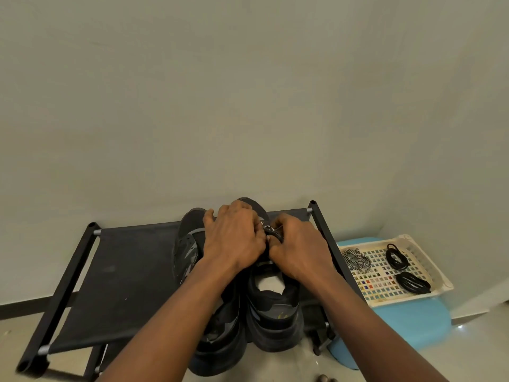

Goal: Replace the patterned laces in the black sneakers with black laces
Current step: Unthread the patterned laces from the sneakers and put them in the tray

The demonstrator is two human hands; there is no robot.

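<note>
**Both hands at the lacing of the centre-frame sneaker; black laces still in basket**

Two black sneakers stand side by side on a black fabric-topped rack [124,271], lower centre of the frame, toes toward the wall. The sneaker nearer centre-right [275,312] shows its open collar and pale insole. The second sneaker [190,244] sits touching it on the left, partly covered by the forearm.

The left hand [234,241] lies over the upper lacing of the centre-right sneaker, fingers curled downward. Their tips are hidden, so it cannot be told whether they grip anything.

The right hand [298,249] is just beside it, knuckles nearly touching, fingers tightly curled. Thumb and forefinger pinch a short stretch of patterned lace [271,229] that shows between the two hands.

At the right of the frame a cream perforated basket [429,268] rests on a blue stool [413,326], beside the rack. In the basket:
- a loose patterned lace [356,259], coiled at its left end;
- two black lace bundles, one toward the back [396,256] and one toward the front [412,282], lying apart from each other.
</note>
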